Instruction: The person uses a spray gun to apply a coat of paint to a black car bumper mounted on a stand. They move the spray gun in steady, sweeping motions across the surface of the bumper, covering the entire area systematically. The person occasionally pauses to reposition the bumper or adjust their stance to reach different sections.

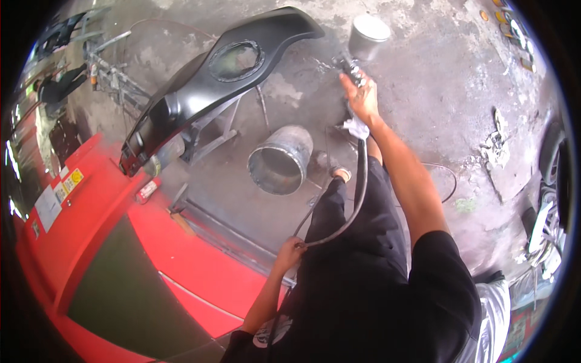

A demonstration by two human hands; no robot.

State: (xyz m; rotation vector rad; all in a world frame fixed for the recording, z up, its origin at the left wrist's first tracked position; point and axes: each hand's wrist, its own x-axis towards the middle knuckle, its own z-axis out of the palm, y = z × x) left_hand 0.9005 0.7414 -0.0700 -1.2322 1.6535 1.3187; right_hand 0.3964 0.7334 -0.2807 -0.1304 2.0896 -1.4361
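My right hand grips a spray gun with a metal cup under a white lid, held out at the upper middle. A grey hose hangs from the gun and loops down to my left hand, which is closed on it beside my leg. Left of the gun, a black curved body panel with an oval opening rests on a grey metal stand. A grey bucket lies on the floor below the panel.
Red bodywork fills the lower left, with a small red canister near its edge. A person in dark clothes is at the far left beside metal frames. Tires and assorted parts line the right edge of the concrete floor.
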